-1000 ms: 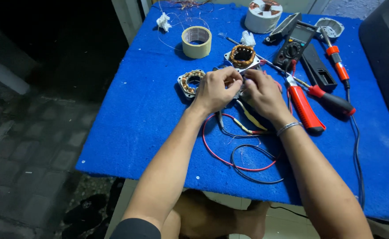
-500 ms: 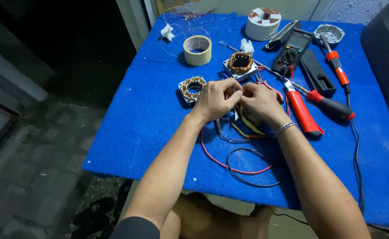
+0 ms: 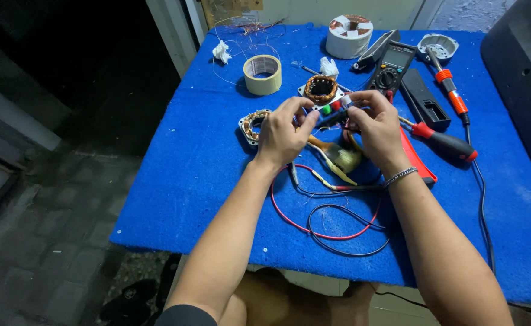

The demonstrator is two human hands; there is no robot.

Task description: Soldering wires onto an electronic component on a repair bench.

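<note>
Red, green and pale, a small cluster of wire ends and connector tips [image 3: 333, 108] sits pinched between both hands, raised just above the blue felt tabletop [image 3: 175, 181]. Left hand [image 3: 282, 130] grips it from one side, right hand [image 3: 375, 124] from the other; both closed on it, fingertips nearly meeting.

Taking the cluster as landmark:
- Just behind it: copper-wound stator [image 3: 321, 89].
- Left of it: second stator [image 3: 252, 124], partly hidden by the left hand.
- Further behind, leftward: tape roll [image 3: 262, 74].
- Behind, rightward: multimeter [image 3: 391, 66].
- Right: red-handled screwdriver [image 3: 444, 140].
- Below: red and black leads [image 3: 332, 226], looped.

Risk, judged: fine ends could slip from the pinch; forearms could snag the trailing loops and tug the piece.
</note>
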